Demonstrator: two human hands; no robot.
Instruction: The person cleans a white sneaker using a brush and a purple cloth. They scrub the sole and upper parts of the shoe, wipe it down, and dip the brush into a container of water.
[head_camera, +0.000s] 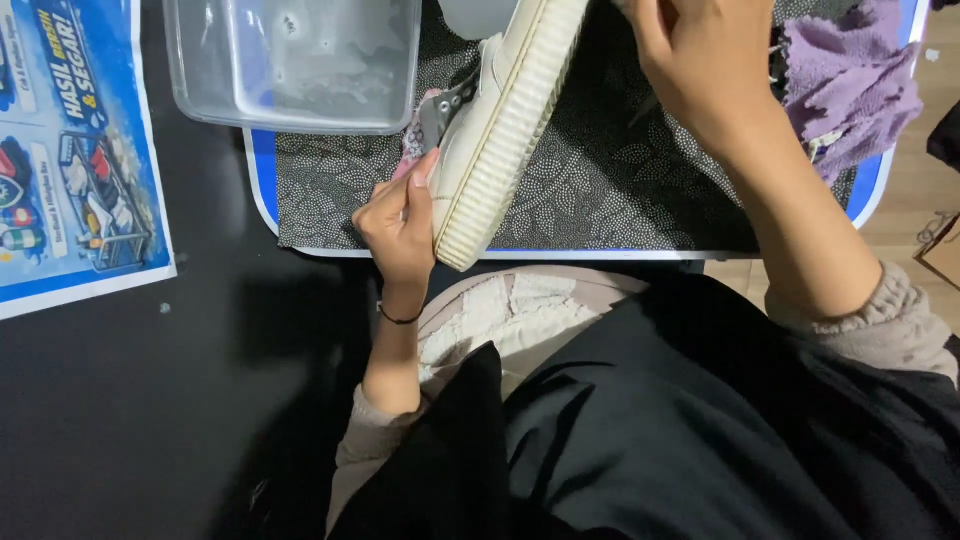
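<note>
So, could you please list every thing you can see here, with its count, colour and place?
shoe: one, white with ribbed sole, held tilted at centre
plastic tub: one, clear, top left
cloth: one, purple, top right
patterned mat: one, black with white dots, under the shoe
leaflet: one, blue and white, far left
left hand: one, gripping the shoe's near end
right hand: one, at the shoe's far end

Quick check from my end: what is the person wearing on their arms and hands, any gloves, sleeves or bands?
No gloves: both hands are bare. The left hand has a thin dark band at the wrist. Both forearms are uncovered, with pale beige sleeves pushed up towards the elbows, the cuffs gathered and slightly fuzzy.
</note>
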